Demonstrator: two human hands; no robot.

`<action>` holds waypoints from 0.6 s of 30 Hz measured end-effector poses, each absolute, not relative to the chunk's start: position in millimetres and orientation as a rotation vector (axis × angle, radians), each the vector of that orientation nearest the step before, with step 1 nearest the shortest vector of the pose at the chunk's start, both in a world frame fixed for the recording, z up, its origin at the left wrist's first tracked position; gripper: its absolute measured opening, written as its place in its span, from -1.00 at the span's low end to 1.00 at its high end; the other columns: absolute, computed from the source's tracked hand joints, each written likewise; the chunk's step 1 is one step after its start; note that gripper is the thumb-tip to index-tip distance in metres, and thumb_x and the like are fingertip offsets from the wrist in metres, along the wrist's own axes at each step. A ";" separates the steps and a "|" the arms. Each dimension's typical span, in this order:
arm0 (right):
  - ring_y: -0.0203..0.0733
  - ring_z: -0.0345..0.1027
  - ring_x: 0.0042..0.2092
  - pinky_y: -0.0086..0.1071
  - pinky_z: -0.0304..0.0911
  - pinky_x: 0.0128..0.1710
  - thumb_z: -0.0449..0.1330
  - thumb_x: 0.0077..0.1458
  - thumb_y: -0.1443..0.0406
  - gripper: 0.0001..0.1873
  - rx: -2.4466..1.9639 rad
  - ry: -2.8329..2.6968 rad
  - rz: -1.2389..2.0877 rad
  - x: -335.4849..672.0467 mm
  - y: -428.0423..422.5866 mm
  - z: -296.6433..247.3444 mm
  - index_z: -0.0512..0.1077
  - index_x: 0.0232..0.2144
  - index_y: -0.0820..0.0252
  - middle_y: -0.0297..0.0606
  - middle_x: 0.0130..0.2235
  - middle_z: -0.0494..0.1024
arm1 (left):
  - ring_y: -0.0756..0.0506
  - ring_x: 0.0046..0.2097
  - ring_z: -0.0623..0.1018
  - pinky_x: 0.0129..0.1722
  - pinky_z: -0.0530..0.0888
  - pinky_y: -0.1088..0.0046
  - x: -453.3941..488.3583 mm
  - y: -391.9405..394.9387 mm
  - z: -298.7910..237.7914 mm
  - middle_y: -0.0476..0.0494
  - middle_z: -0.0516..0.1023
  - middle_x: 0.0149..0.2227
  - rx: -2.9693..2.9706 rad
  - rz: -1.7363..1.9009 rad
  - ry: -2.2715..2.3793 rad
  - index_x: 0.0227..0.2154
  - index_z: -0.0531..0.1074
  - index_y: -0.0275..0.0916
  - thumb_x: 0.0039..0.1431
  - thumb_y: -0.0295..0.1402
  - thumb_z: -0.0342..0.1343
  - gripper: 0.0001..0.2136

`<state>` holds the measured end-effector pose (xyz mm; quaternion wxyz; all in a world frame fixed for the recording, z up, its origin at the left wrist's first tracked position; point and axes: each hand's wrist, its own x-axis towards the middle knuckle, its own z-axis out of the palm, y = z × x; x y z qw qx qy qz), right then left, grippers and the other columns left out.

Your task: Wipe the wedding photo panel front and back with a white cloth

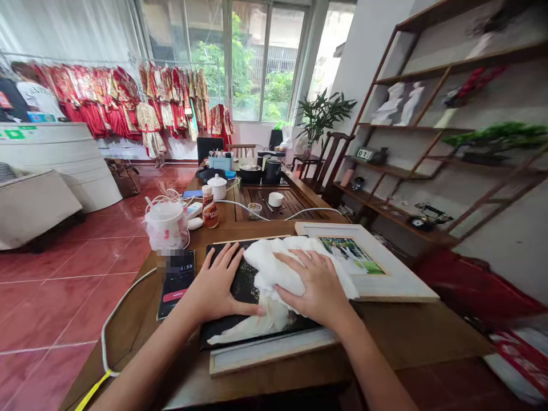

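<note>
A dark glass-fronted picture frame (240, 285) lies flat on the wooden table (419, 337) in front of me. A crumpled white cloth (274, 265) rests on it. My right hand (314, 285) lies flat on the cloth with fingers spread, pressing it onto the glass. My left hand (216, 285) lies flat on the left part of the frame, fingers stretched out, thumb touching the cloth's edge. A white-framed photo (385, 268) lies just to the right, partly under the cloth.
A phone (177, 282) showing a timer lies left of the frame, with a white cable (115, 314) trailing off the table edge. Behind stand a white kettle-like pot (166, 225), a bottle (209, 208), cups and a tea tray (282, 200). Shelves rise at right; red garments hang at back left.
</note>
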<state>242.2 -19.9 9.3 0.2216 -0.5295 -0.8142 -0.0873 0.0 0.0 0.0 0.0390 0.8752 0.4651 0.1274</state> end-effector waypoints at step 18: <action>0.09 0.18 0.07 -0.01 0.04 0.02 0.20 0.01 0.03 -0.39 -1.432 -2.284 -0.227 249.4 -42.9 10.2 0.27 0.14 -0.15 -0.26 0.10 0.37 | -0.36 0.36 -0.06 0.28 -0.13 -0.10 0.4 0.1 -0.4 -0.30 -0.03 0.36 2.703 0.434 1.414 0.33 -0.09 -0.28 -0.17 0.40 -0.03 0.11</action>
